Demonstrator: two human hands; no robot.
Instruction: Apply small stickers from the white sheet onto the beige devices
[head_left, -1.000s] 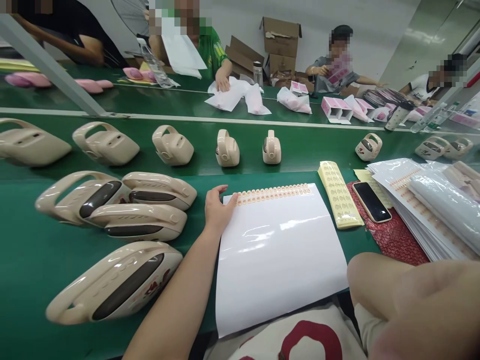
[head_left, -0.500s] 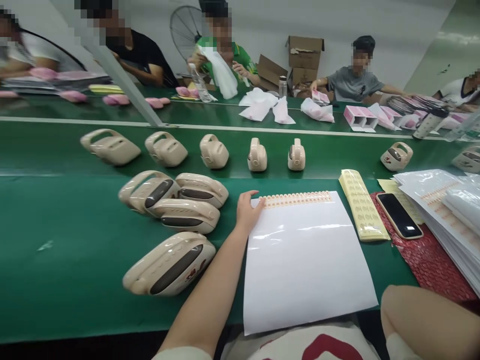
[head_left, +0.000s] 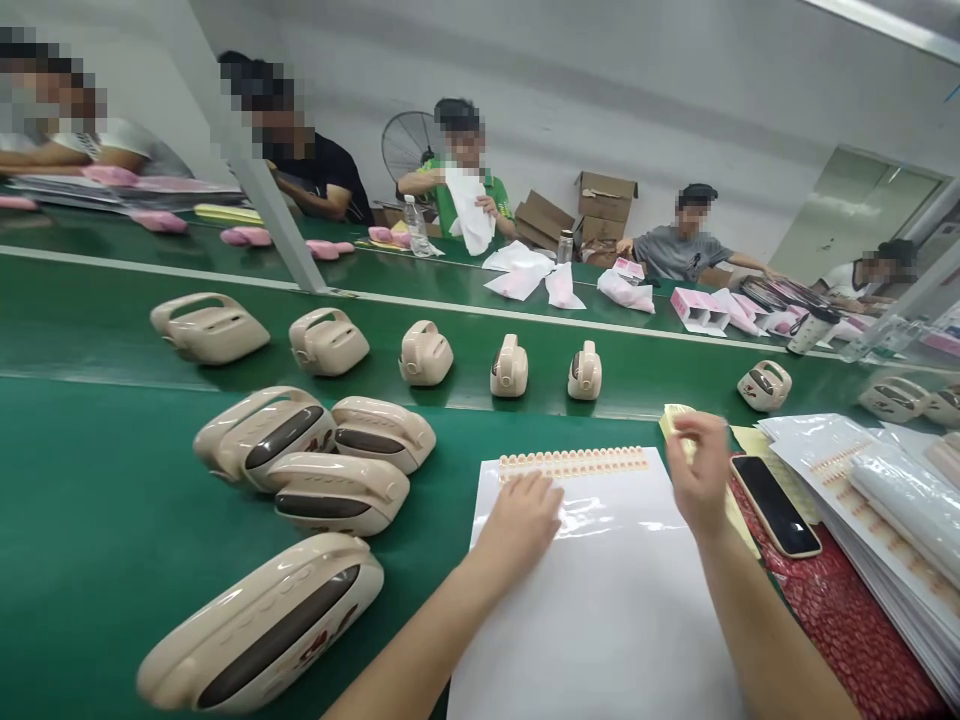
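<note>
The white sheet point(head_left: 592, 620) lies on the green bench point(head_left: 90, 540), directly in front of the wearer, with rows of small orange-rimmed stickers point(head_left: 574, 462) along its far edge. The left hand point(head_left: 521, 520) rests palm down on the sheet, fingers extended and close together, fingertips at the lower sticker row; it grips nothing. The right hand point(head_left: 701, 470) is raised near the sheet's far right corner, fingers curled toward the thumb; owing to blur, whether it holds a small item cannot be told. Behind this hand, and partly covered by it, lies a yellow label strip point(head_left: 742, 525). To its right, a phone point(head_left: 777, 505) lies screen up, partly over red wrap point(head_left: 847, 610). Four beige handled units lie left of the sheet; the nearest unit point(head_left: 262, 630) is apart from the other three. Further units stand in a row beyond the bench. Across from these, a co-worker in green point(head_left: 495, 195) holds a white sheet-like wrapper point(head_left: 471, 215).
</note>
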